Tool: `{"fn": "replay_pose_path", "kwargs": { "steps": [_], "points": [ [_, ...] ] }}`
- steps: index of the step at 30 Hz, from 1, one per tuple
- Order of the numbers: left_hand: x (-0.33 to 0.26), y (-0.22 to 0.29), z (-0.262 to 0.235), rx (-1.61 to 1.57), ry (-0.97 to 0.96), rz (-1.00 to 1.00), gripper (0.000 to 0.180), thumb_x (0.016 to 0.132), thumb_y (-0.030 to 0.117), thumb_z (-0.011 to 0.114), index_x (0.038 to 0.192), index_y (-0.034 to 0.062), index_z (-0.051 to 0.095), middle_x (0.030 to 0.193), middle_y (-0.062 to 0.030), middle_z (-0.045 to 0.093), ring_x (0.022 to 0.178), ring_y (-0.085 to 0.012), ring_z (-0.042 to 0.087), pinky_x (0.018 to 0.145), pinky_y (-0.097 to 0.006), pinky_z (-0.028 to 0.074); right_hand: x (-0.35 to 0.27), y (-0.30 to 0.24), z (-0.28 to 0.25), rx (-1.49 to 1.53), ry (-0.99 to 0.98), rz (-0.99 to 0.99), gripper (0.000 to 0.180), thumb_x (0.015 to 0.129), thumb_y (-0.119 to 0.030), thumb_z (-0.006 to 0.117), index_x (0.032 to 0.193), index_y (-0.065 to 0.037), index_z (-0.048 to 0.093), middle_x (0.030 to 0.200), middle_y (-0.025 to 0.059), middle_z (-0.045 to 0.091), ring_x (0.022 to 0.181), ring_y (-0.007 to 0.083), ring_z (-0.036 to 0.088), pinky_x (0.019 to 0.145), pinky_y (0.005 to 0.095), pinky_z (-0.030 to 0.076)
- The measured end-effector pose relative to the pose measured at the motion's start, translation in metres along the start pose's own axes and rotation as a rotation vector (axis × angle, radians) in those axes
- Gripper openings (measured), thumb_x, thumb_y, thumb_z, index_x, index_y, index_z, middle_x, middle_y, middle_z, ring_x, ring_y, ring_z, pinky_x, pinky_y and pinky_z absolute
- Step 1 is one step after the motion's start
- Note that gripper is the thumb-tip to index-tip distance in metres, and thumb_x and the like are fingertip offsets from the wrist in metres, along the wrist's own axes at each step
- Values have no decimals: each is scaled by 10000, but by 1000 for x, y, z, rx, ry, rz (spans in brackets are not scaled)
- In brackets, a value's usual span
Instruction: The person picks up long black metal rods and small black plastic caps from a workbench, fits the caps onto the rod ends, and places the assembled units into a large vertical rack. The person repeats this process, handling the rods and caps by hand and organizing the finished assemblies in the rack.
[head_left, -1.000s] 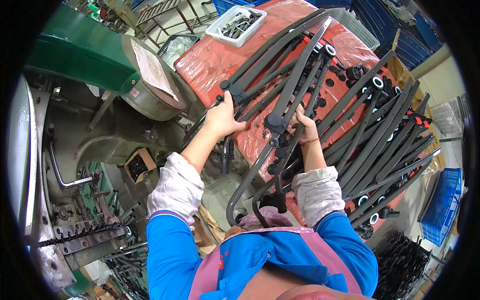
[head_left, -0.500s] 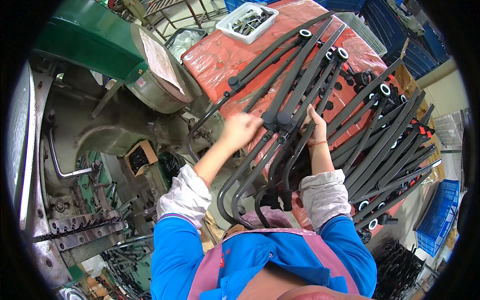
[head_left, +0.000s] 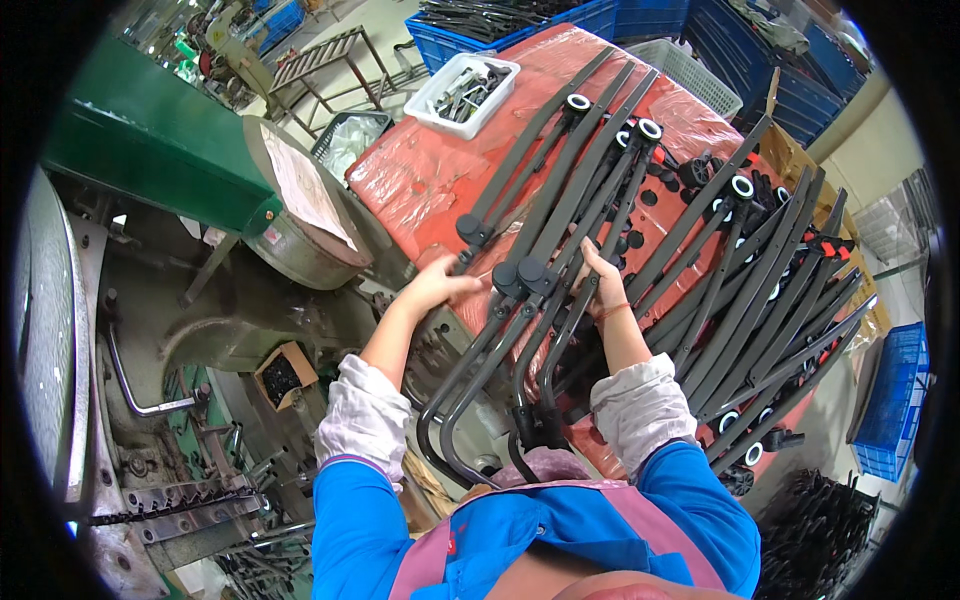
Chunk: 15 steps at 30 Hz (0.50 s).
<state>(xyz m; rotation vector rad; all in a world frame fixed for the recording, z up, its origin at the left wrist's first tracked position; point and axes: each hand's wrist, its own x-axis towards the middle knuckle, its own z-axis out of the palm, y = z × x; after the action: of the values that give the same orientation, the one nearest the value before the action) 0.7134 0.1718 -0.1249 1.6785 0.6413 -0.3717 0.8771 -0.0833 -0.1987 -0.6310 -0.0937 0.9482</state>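
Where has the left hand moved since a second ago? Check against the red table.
Yes: the left hand slid slightly toward the person, off the red table to its near edge.

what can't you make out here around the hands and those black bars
- Head view: right hand fingers are tucked among the black bent bars, so its grip is unclear.
- Left hand: whether it clasps a bar or only touches it cannot be told.
- Bars' lower ends disappear behind the person's chest.
- Contents of the white tray: too small.
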Motion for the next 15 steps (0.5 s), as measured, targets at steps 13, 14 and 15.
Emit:
{"fn": "replay_pose_path", "kwargs": {
  "steps": [13,14,15],
  "points": [
    [-52,25,84,-201,-55,330,686,664,176,856,1242,32,516,1007,-16,614,848,-88,563,708,-261,484,-22,-17,26,-142,-25,-60,720,841,-242,663,1470,-73,357,1378,110,505,1133,228,581,856,349,519],
    [-58,28,85,-153,-45,280,676,659,180,865,1225,25,529,988,-13,610,844,-88,559,719,-256,489,-26,-20,33,-105,-47,-84,711,839,-232,661,1464,-64,367,1379,115,509,1148,230,580,864,351,521],
    [-66,35,89,-133,9,302,675,652,194,870,1213,22,537,983,-20,604,839,-88,554,722,-255,485,-33,-24,40,-45,-24,-80,683,837,-197,647,1451,-55,384,1333,113,549,1155,241,585,899,362,523]
  ]
}}
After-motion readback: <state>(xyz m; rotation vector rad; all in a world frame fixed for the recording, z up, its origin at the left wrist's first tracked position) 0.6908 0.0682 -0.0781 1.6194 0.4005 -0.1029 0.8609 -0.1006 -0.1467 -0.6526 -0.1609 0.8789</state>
